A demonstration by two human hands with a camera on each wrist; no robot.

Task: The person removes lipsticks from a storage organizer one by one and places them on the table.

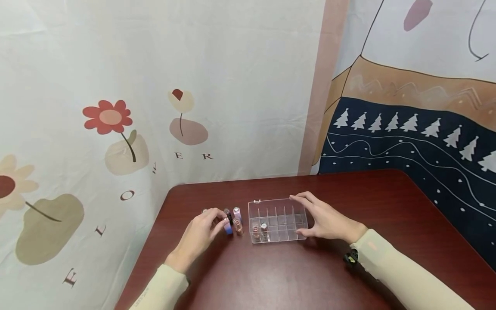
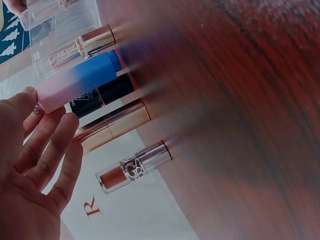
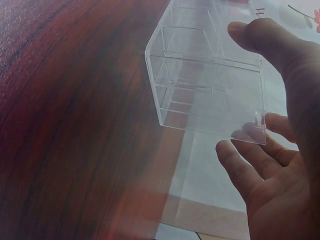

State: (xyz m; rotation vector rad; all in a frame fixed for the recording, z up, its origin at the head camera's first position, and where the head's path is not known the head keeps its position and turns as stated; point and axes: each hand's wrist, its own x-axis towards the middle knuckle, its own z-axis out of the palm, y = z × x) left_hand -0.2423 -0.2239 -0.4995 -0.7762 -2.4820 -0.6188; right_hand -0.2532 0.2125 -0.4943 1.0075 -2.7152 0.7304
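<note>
My left hand (image 1: 199, 230) pinches the top of a blue and pink lipstick tube (image 2: 80, 80) between thumb and index finger; the other fingers spread loosely beside it. Around that tube stand a rose-gold lip tube (image 1: 238, 226), a black tube (image 2: 102, 96), a gold tube (image 2: 112, 125) and a clear lip gloss tube (image 2: 134, 167). At the right end of a clear divided box (image 1: 277, 234), my right hand (image 1: 323, 218) holds it, thumb toward the front and fingers at the back. Two small tubes, one pinkish (image 1: 256, 233) and one silver-topped (image 1: 265, 231), stand in the box's front-left compartments.
The dark red-brown wooden table (image 1: 267, 275) carries everything. A pale printed cloth (image 1: 240, 86) hangs behind it, and a navy tree-patterned cloth (image 1: 387, 146) hangs at the right. A pink-topped tube (image 1: 237, 212) stands just left of the box.
</note>
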